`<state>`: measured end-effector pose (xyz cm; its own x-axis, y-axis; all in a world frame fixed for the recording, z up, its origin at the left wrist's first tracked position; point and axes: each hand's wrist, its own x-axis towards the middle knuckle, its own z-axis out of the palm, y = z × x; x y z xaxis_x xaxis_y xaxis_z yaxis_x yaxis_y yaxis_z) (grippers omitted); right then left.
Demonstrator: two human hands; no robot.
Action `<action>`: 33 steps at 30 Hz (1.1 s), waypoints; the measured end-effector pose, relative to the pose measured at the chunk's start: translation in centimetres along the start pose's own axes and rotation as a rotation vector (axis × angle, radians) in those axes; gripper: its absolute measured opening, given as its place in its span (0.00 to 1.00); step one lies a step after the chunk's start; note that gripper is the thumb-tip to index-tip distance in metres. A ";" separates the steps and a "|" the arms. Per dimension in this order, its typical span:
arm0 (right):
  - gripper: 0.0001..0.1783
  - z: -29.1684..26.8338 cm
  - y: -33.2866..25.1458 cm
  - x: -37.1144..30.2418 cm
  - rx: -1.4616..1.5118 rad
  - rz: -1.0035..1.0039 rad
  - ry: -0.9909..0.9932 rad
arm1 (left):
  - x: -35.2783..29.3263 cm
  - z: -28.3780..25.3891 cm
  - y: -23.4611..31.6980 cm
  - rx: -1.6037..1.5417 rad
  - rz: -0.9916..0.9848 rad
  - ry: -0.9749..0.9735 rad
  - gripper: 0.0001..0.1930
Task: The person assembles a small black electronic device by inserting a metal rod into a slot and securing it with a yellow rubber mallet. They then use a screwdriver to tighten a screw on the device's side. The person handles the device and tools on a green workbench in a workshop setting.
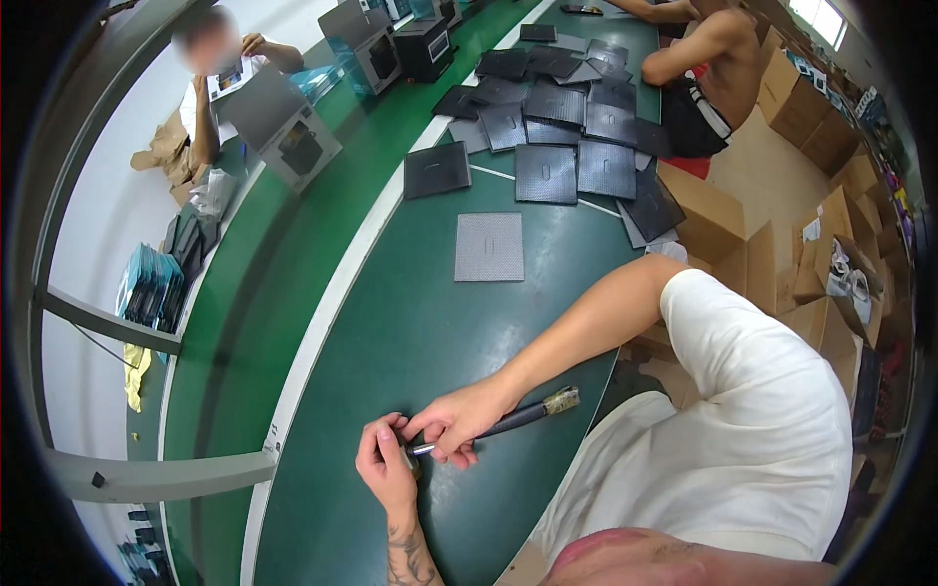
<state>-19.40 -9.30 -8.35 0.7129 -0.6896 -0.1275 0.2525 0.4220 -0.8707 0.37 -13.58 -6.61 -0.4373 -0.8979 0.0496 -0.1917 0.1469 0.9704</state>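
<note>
Black-handled tool point(508, 420) in right hand point(454, 420) grip; left hand point(383, 461) pinching its tip.

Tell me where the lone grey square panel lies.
In the head view, the grey square panel lies flat on the green table, centre, just before the pile of dark panels.

grey product boxes point(293, 132) stand far left on my worktop; brown cartons point(801, 264) stacked at my right.

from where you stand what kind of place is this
Most likely a small factory packing line. A long green work table carries dozens of flat dark square panels, open cardboard cartons crowd the floor on the right, and boxed products sit by a co-worker across the table.
</note>
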 end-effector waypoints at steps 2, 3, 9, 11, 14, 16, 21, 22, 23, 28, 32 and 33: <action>0.37 -0.2 -0.1 0.0 -0.001 0.001 -0.003 | 0.2 0.0 0.0 0.018 0.013 0.000 0.17; 0.37 -0.2 -0.3 0.0 -0.001 0.005 -0.001 | 0.3 0.0 -0.1 0.021 0.013 -0.001 0.17; 0.37 0.0 0.0 0.0 0.005 0.012 0.005 | 0.1 0.1 0.0 0.019 0.000 0.006 0.18; 0.38 0.0 0.0 0.0 0.005 0.012 0.007 | 0.1 0.1 0.1 0.010 -0.002 0.004 0.18; 0.37 -0.1 0.1 0.1 0.006 0.006 0.000 | 0.0 0.0 -0.2 0.000 0.001 0.011 0.17; 0.37 -0.1 0.2 0.1 0.008 0.007 -0.001 | 0.0 0.1 0.1 -0.007 -0.008 0.007 0.17; 0.37 -0.1 0.0 0.1 -0.008 0.012 0.003 | 0.1 -0.1 -0.2 -0.005 0.007 -0.005 0.16; 0.37 -0.1 0.0 0.1 -0.011 0.011 0.002 | 0.1 -0.1 -0.5 -0.011 0.012 0.000 0.15; 0.36 0.0 0.0 0.1 -0.009 0.012 0.000 | 0.1 -0.2 -0.7 -0.017 0.017 0.006 0.14; 0.35 -0.1 0.0 0.1 0.003 0.002 0.000 | 0.1 -0.1 -0.6 -0.020 0.002 0.003 0.14; 0.36 -0.1 0.1 0.1 0.004 0.002 0.001 | 0.1 0.0 -0.2 -0.025 -0.002 0.005 0.14; 0.36 -0.1 0.0 0.1 0.005 0.001 -0.001 | 0.2 0.0 -0.3 -0.022 0.003 0.005 0.14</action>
<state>-19.43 -9.40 -8.44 0.7138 -0.6885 -0.1279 0.2551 0.4258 -0.8681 0.38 -13.77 -6.89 -0.4333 -0.8997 0.0534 -0.1710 0.1402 0.9752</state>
